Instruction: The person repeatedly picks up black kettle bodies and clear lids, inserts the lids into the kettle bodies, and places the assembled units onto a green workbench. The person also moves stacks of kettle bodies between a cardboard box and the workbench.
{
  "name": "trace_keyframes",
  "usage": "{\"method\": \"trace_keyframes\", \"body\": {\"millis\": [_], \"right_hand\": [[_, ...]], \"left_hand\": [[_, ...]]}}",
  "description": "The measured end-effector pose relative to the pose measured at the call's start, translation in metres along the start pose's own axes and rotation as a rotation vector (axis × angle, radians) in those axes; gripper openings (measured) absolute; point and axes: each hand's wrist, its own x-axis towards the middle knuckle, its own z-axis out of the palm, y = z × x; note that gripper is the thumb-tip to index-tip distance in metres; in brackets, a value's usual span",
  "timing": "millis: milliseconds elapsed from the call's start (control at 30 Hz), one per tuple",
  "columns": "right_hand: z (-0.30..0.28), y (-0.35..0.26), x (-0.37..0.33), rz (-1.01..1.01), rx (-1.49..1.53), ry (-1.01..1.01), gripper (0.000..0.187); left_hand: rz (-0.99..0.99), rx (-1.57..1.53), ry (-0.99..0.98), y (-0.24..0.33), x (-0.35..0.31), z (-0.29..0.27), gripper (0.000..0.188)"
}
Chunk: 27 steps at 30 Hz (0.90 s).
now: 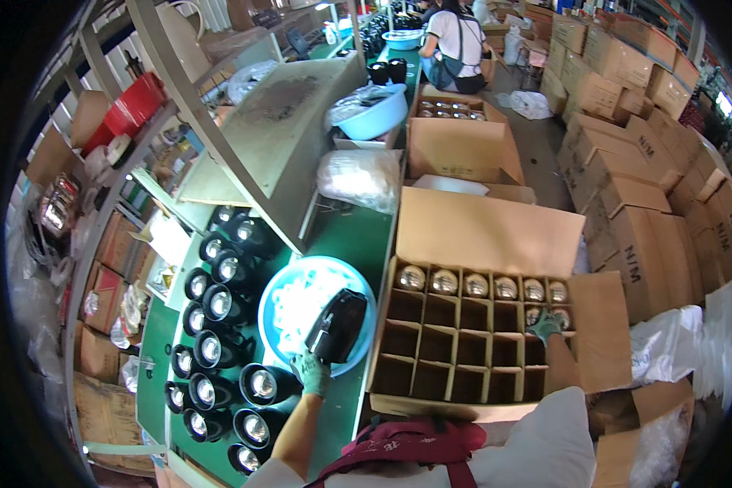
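My left hand (311, 374), in a green glove, is closed around the lower end of a glossy black lamp housing (338, 325). It holds the housing tilted over a light-blue basin (266, 325) filled with white pieces. My right hand (547, 324), also gloved, reaches into a divided cardboard carton (491, 232). Its fingers are bent over a shiny silver globe (533, 315) in the second row, partly hiding it. The far row of cells holds several more silver globes (475, 285). Left of the basin, black housings with bright insides (211, 350) stand in rows on the green workbench.
A slanted metal post (211, 130) rises beside the bench. Beyond the basin lie a clear plastic bag (358, 177) and another blue basin (372, 118). Farther back another person (455, 49) sits by the line. Stacked cartons (651, 244) line the right side.
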Motion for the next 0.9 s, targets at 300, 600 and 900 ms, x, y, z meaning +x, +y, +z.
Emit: {"method": "trace_keyframes", "body": {"millis": [300,600,900], "right_hand": [[-0.003,-0.024,0.001,0.118,-0.051,0.009,0.105],[-0.063,0.002,-0.063,-0.075,0.154,0.486,0.125],[-0.035,-0.11,-0.281,-0.604,1.951,-0.277,0.065]], "left_hand": [[0.048,-0.198,0.157,-0.01,-0.038,-0.049,0.021],[-0.145,-0.516,0.254,-0.012,-0.059,-0.08,0.023],[-0.05,-1.004,-0.025,0.078,-0.087,-0.143,0.026]]}}
